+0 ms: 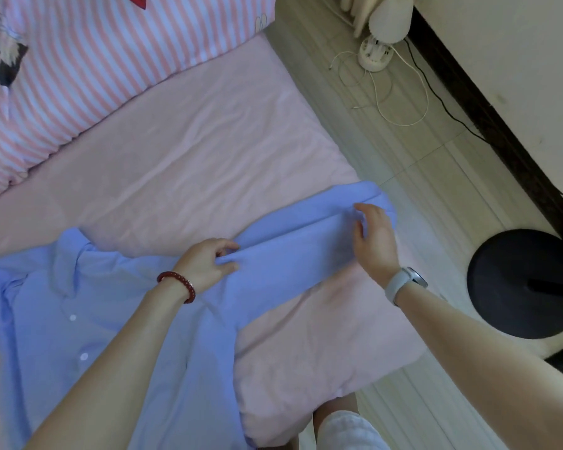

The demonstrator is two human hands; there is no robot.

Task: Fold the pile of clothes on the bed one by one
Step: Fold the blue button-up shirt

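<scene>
Across the near part of the bed (189, 151) a blue shirt (95, 336) lies flat, its sleeve (293, 254) running rightward toward the edge, with the left hand (205, 264) pinching it mid-length and the right hand (376, 238), fingers relaxed, resting by the cuff (371, 203), nearer the end to fold in.

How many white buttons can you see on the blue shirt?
2: one button just below the collar, another button lower down the blue shirt. More may be hidden by the arm or out of frame.
</scene>
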